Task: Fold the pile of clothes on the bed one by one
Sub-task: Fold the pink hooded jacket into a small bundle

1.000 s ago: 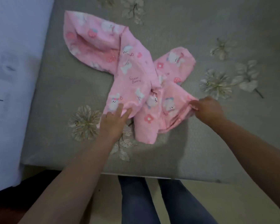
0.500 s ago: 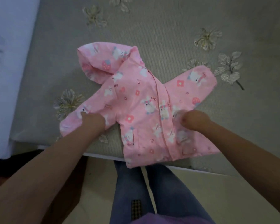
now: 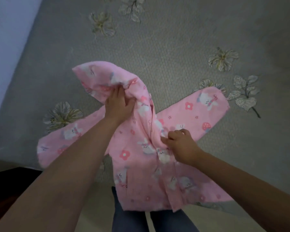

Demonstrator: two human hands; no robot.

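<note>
A small pink hooded jacket (image 3: 137,164) printed with white bunnies and flowers lies front up at the near edge of the bed. Both sleeves spread out to the sides, and its hem hangs over the bed's edge. My left hand (image 3: 118,104) grips the hood where it meets the collar and bunches the fabric. Over the front opening at chest height, my right hand (image 3: 179,144) pinches the placket. No other clothes show in this view.
The bed is covered with a grey sheet (image 3: 166,47) embroidered with pale flowers and leaves. A white wall or panel (image 3: 5,39) runs along the left side. My legs in blue jeans (image 3: 132,220) stand on the floor at the bed's near edge.
The jacket went from crumpled to spread flat with sleeves out. My left hand left the left sleeve and took the hood. My right hand shifted onto the front opening.
</note>
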